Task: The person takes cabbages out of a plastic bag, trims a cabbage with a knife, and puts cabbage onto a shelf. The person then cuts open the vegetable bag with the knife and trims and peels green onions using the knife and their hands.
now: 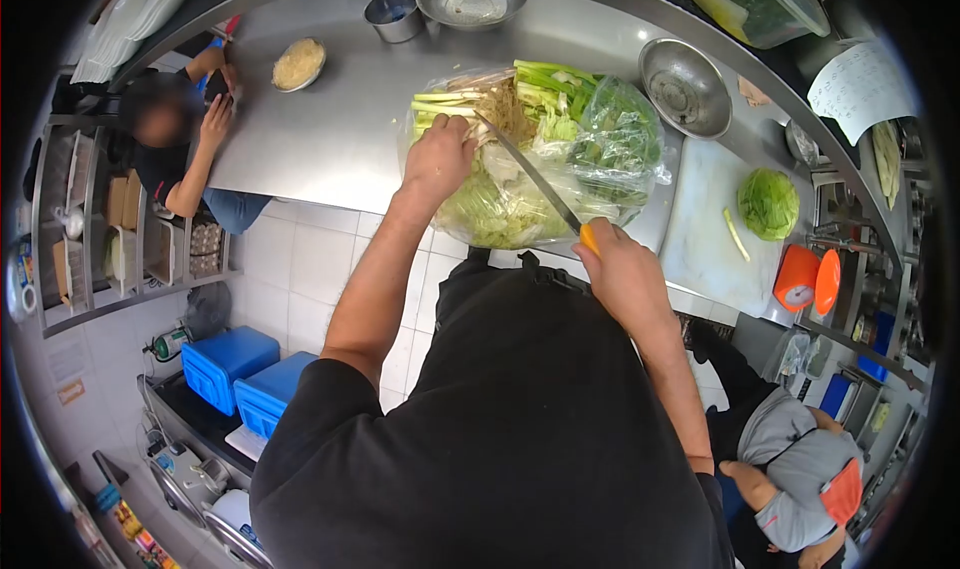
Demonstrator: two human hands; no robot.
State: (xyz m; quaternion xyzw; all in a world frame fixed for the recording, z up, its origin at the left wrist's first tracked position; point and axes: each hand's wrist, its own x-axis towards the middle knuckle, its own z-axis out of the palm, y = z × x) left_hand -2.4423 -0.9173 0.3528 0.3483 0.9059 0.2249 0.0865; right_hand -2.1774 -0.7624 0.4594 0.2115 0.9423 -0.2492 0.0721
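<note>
My right hand [622,274] grips a knife [540,184] by its orange handle, the blade angled up and left over a clear plastic bag [610,184] of vegetables. The tip is close to the pale stalks and brown roots of some spring onions [512,119]. My left hand [440,157] is at the bag's left side, its fingers curled against the pale spring onion stalks; its fingertips are partly hidden. Leafy greens [495,209] fill the lower part of the bag, and green stalks [555,84] lie at its top.
Right of the bag, a white cutting board [700,239] bears a lettuce head [768,204] and a single stalk [736,235]. Metal bowl [685,87], pot [395,16] and food bowl [299,65] stand on the counter. An orange scale [797,279] is at right. Two other people are nearby.
</note>
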